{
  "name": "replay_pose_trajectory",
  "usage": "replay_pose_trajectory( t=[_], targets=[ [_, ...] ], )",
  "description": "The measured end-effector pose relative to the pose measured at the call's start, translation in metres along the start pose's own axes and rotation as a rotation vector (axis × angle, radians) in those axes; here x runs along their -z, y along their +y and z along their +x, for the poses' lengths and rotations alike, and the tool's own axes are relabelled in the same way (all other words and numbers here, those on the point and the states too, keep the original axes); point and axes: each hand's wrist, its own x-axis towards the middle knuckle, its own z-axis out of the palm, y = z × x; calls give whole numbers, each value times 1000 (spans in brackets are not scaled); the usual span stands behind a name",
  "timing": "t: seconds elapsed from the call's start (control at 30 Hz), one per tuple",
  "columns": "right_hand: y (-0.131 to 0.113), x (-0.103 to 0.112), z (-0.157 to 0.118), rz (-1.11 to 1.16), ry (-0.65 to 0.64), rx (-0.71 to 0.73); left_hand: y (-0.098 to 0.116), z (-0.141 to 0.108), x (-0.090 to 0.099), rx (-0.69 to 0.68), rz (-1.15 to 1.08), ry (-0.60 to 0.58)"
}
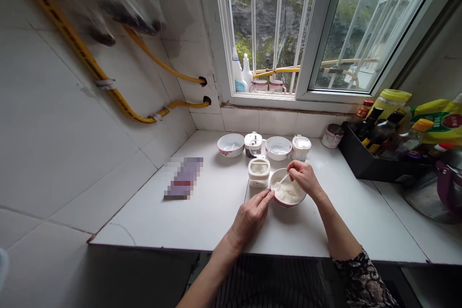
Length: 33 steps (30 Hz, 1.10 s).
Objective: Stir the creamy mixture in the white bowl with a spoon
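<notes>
My right hand [303, 177] pinches the handle of a small white spoon [283, 180], its head dipping into a bowl [288, 205]. White powder or fine grains [291, 193] fill much of that bowl. Against the bowl's left rim, my left hand [252, 214] steadies it with thumb and fingers together. Just left of the bowl stands a square clear-walled seasoning jar [259, 173] with white contents. Behind it are another seasoning jar [253, 142] with dark contents, a white bowl [231, 145] at left, a second white bowl [278, 148], and a white-lidded jar [301, 147].
A blurred purple packet-like item [184, 178] lies on the white counter [216, 221] at left. To the right, a black box [364, 163] holds several bottles beside a metal pot [429, 197]. A small jar [332, 135] sits near the wall under the window.
</notes>
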Motion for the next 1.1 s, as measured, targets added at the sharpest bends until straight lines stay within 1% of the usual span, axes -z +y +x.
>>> replay_pose_trajectory(
  t=[0.13, 0.27, 0.37, 0.5, 0.73, 0.9, 0.97, 1.1],
  targets=[
    [3, -2, 2, 122, -20, -72, 1, 1, -1, -2, 1, 14],
    [5, 4, 7, 287, -8, -160, 1, 1, -1, -5, -1, 14],
    [5, 8, 9, 356, -15, -184, 1, 1, 0, -4, 5, 12],
    [6, 12, 10, 391, -17, -196, 1, 1, 0, -1, -2, 9],
    [10, 15, 11, 382, -13, -207, 1, 1, 0, -10, 3, 8],
    [9, 15, 11, 434, 1, -222, 0, 1, -1, -13, 10, 9],
    [6, 14, 11, 478, 16, -227, 0, 0, -2, -10, 7, 7],
    [-1, 4, 9, 513, 96, -250, -1, 0, -2, -7, 1, 9]
  ],
)
